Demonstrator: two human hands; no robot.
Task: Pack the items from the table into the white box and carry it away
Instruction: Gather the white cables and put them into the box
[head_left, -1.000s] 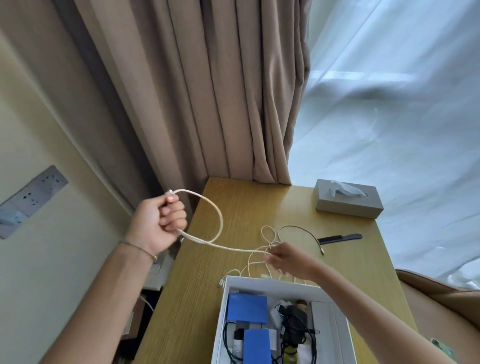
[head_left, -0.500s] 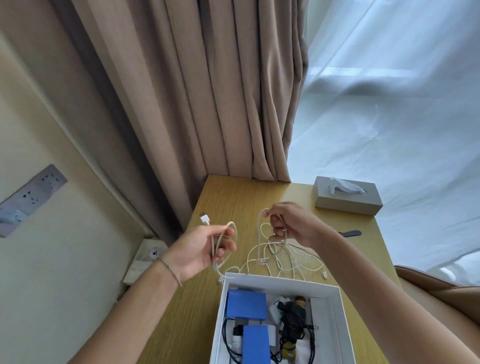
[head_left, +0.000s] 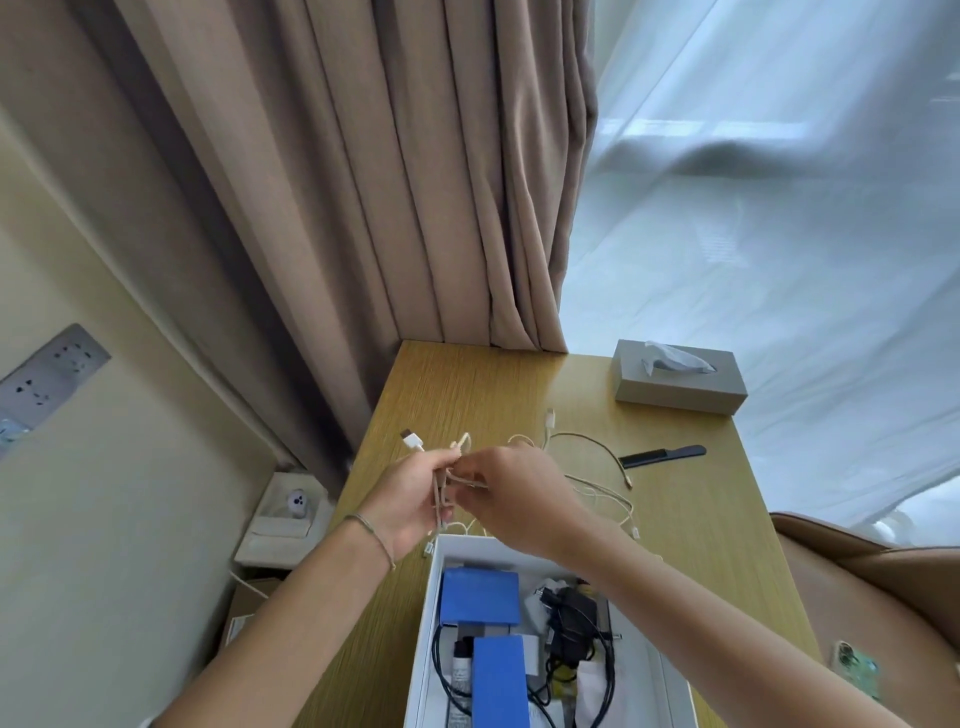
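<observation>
Socket panel (head_left: 49, 375): fixed to the wall at far left, no part in the packing.
Left hand (head_left: 415, 499): raised over the table's near edge, fingers curled round a bunch of cream cable loops; a white USB plug (head_left: 413, 441) sticks out above the knuckles.
Cream cable (head_left: 451, 480): gathered between the two hands just above the far end of the box; I judge it light, limp and springy, so the loops will try to open once let go. Best held across the whole bundle at its middle, not by the plug, which would let the coils fall loose.
Right hand (head_left: 511, 499): close against the left, fingers bent onto the same bundle, pinching a strand as if tucking the end round the coil.
White box (head_left: 423, 623): open on the wooden table (head_left: 467, 384) directly below the hands, already holding two blue packs, a black adapter with dark leads and a small bottle; there looks to be room on top for a flat coil.
Thin white cables (head_left: 605, 491): loose on the table right of the hands, tangled, one end lying near the box corner; soft and likely to snag one another, so they should be lifted as a bunch.
Black comb (head_left: 662, 457): flat on the table further right, stiff and easy to take by the handle.
Tissue box (head_left: 680, 376): grey, at the far right corner of the table.
</observation>
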